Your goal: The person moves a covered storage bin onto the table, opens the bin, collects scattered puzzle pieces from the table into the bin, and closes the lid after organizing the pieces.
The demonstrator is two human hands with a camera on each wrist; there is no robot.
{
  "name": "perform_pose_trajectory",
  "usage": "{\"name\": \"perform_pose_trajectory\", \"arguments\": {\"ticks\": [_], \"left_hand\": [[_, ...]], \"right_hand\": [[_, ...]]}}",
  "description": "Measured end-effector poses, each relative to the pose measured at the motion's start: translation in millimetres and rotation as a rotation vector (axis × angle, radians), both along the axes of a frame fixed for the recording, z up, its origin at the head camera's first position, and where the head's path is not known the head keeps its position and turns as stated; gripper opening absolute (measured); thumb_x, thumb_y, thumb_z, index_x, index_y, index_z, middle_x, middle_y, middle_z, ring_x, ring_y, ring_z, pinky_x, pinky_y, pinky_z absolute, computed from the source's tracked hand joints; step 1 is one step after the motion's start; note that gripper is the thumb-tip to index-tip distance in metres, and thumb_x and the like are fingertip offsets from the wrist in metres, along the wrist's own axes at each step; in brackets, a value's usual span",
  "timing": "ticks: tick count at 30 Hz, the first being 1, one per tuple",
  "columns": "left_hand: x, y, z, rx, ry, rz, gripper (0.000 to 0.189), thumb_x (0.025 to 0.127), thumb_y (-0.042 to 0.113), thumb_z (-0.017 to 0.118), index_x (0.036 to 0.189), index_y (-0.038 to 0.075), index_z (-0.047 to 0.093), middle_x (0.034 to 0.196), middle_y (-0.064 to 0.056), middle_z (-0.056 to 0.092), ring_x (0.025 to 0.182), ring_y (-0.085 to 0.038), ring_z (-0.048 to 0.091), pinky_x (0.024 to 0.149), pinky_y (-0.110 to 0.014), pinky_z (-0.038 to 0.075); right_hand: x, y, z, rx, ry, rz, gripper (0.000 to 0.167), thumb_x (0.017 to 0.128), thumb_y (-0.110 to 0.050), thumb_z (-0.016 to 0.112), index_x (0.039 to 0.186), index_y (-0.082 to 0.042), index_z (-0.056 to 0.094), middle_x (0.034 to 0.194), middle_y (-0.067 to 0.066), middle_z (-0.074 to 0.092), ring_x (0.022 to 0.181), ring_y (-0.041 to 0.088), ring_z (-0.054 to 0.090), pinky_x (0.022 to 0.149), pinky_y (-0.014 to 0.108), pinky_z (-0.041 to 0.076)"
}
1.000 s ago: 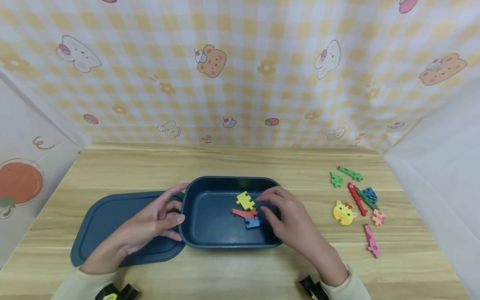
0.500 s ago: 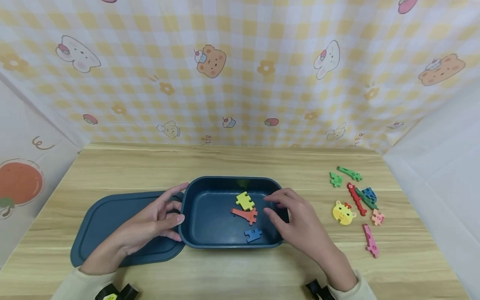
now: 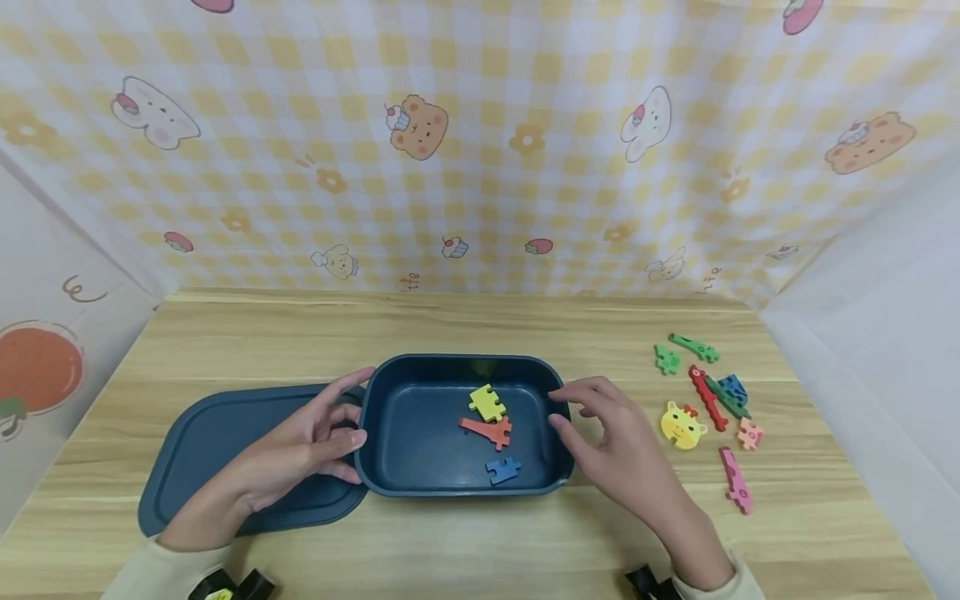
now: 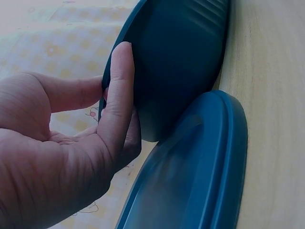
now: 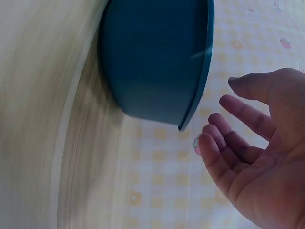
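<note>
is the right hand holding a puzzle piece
No, the right wrist view shows the right hand near the dark blue box, with nothing between its thumb and fingers.

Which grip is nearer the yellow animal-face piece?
Right. The right grip hovers by the right end of the blue box, just left of the yellow animal-face piece; the left grip touches the box's left end, farther away.

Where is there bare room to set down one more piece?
Bare wood lies behind the box, up to the patterned cloth, and in front, between the forearms. Inside, the floor left of the orange piece is free. Crowded: right, around the yellow face piece; left, where the lid lies.
</note>
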State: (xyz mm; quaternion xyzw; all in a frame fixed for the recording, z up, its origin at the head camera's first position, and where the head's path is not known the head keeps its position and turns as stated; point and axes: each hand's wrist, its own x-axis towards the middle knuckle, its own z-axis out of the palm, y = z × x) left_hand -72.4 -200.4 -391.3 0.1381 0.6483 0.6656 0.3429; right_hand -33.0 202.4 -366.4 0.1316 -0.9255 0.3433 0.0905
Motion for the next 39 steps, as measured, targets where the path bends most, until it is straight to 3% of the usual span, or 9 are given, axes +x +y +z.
{"name": "perform_pose_trajectory", "arguments": {"ticks": [9, 18, 22, 25, 28, 32, 36, 39], "left_hand": [[0.2, -0.1, -0.6, 0.008, -0.001, -0.002, 0.084, 0.110, 0.012, 0.057, 0.171, 0.025, 0.000, 0.132, -0.015, 0.055, 0.095, -0.026, 0.075, 0.085, -0.042, 0.067], [0.6, -3.6, 1.2, -0.001, -0.005, 0.005, 0.084, 0.110, 0.012, 0.057, 0.171, 0.027, 0.002, 0.134, -0.015, 0.055, 0.096, -0.025, 0.075, 0.085, -0.043, 0.067], [0.4, -1.3, -0.3, 0.007, -0.002, 0.003, 0.084, 0.110, 0.012, 0.057, 0.171, 0.026, 0.002, 0.132, -0.016, 0.055, 0.096, -0.024, 0.075, 0.085, -0.043, 0.067], [0.3, 1.0, -1.5, 0.013, -0.002, 0.000, 0.084, 0.110, 0.012, 0.057, 0.171, 0.025, 0.001, 0.129, -0.014, 0.055, 0.094, -0.025, 0.075, 0.085, -0.043, 0.067], [0.6, 2.6, -1.4, 0.012, -0.001, 0.004, 0.084, 0.110, 0.012, 0.057, 0.171, 0.024, 0.001, 0.128, -0.014, 0.055, 0.092, -0.024, 0.076, 0.085, -0.043, 0.067], [1.8, 2.2, 0.5, 0.007, -0.003, 0.012, 0.085, 0.109, 0.012, 0.058, 0.171, 0.023, 0.001, 0.126, -0.014, 0.055, 0.091, -0.022, 0.075, 0.084, -0.043, 0.068], [1.9, 2.1, 1.1, 0.004, -0.001, 0.010, 0.086, 0.109, 0.012, 0.059, 0.171, 0.024, 0.000, 0.127, -0.015, 0.054, 0.092, -0.022, 0.075, 0.084, -0.043, 0.068], [1.6, 1.9, 1.0, 0.000, 0.004, 0.009, 0.086, 0.109, 0.012, 0.059, 0.171, 0.024, 0.000, 0.130, -0.016, 0.054, 0.093, -0.023, 0.075, 0.085, -0.044, 0.068]], "right_hand": [[-3.9, 22, -1.4, 0.063, 0.105, -0.078, 0.025, 0.093, -0.007, 0.081, 0.117, -0.011, 0.078, 0.114, 0.004, 0.074, 0.102, 0.025, 0.069, 0.077, 0.040, 0.061], [-12.8, 58, -12.6, 0.109, 0.169, -0.093, 0.028, 0.090, -0.004, 0.082, 0.117, -0.007, 0.077, 0.115, 0.012, 0.074, 0.101, 0.032, 0.070, 0.076, 0.047, 0.060], [-14.3, 78, -16.0, 0.162, 0.152, -0.134, 0.033, 0.089, -0.007, 0.084, 0.121, -0.005, 0.076, 0.120, 0.020, 0.073, 0.102, 0.038, 0.070, 0.072, 0.046, 0.058], [-14.9, 89, -18.7, 0.205, 0.109, -0.169, 0.036, 0.091, -0.011, 0.083, 0.125, -0.002, 0.074, 0.123, 0.026, 0.071, 0.107, 0.047, 0.068, 0.074, 0.057, 0.059], [-14.6, 96, -19.9, 0.219, 0.052, -0.197, 0.038, 0.094, -0.015, 0.081, 0.127, 0.000, 0.073, 0.128, 0.030, 0.068, 0.120, 0.056, 0.060, 0.088, 0.071, 0.054], [-14.9, 102, -23.5, 0.235, 0.036, -0.214, 0.037, 0.094, -0.016, 0.080, 0.126, 0.002, 0.072, 0.129, 0.031, 0.068, 0.128, 0.061, 0.053, 0.101, 0.078, 0.045], [-14.8, 108, -30.3, 0.267, 0.066, -0.228, 0.040, 0.092, -0.016, 0.082, 0.125, 0.004, 0.072, 0.124, 0.033, 0.070, 0.111, 0.057, 0.063, 0.090, 0.073, 0.051], [-15.3, 111, -33.5, 0.279, 0.014, -0.244, 0.042, 0.093, -0.018, 0.081, 0.127, 0.005, 0.070, 0.126, 0.035, 0.068, 0.104, 0.055, 0.064, 0.082, 0.070, 0.052]]}}
